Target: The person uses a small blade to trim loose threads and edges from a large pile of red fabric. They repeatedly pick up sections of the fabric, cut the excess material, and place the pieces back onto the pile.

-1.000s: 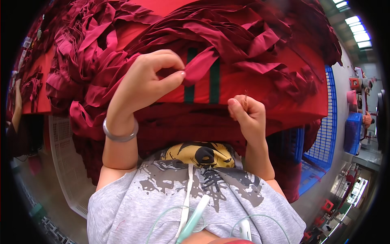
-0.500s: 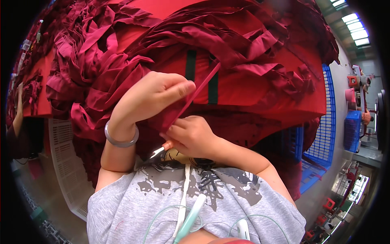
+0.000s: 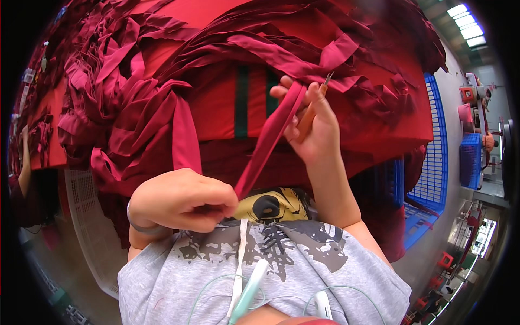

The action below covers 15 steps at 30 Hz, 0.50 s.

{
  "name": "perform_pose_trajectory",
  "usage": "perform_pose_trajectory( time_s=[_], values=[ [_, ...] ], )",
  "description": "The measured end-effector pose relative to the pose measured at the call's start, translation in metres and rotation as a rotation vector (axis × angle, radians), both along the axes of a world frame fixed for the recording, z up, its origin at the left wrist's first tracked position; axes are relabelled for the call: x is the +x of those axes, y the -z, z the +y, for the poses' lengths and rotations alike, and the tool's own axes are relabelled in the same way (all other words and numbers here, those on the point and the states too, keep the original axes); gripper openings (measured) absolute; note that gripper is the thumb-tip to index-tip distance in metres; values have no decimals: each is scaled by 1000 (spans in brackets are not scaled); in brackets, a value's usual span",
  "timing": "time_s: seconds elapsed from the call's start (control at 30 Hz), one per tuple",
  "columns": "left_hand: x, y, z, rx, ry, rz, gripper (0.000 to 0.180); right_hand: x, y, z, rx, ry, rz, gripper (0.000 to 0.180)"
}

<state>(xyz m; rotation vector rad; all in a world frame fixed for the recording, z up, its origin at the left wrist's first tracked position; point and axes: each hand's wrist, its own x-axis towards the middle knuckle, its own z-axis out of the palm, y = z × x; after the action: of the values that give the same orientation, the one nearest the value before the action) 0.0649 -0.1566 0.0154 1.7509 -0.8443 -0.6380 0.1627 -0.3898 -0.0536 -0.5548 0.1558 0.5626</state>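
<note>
A long crimson fabric strip [image 3: 271, 135] slants between my hands. My left hand [image 3: 184, 200] is closed at its lower end, close to my shirt; the curled fingers hide the grip. Farther up and to the right, my right hand [image 3: 313, 116] is turned palm up, with the strip passing over its fingers. In that hand lies a small orange-handled tool [image 3: 306, 120] with a narrow metal tip pointing away from me. Another strip [image 3: 186, 138] hangs from the heaped crimson fabric [image 3: 127, 119] down behind my left hand.
A red-covered surface [image 3: 374, 122] with dark green stripes bears the heaps. Blue plastic crates [image 3: 433, 157] stand at right, a pale slotted basket [image 3: 89, 216] at lower left. Another person's arm [image 3: 25, 162] shows at far left. A teal-and-white device [image 3: 250, 290] hangs on my chest.
My right hand has moved up and right, turning palm up with the tool. My left hand has come down toward my shirt. The strip now stretches between them.
</note>
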Motion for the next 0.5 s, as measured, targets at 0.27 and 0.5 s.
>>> perform_pose_trajectory(
  time_s=[0.27,0.5],
  values=[
    [-18,12,46,40,-648,168,35,-47,-35,-12,-155,-430,-469,8],
    [-11,10,41,176,-445,119,23,-39,-29,-82,276,-257,-943,27]
  ],
)
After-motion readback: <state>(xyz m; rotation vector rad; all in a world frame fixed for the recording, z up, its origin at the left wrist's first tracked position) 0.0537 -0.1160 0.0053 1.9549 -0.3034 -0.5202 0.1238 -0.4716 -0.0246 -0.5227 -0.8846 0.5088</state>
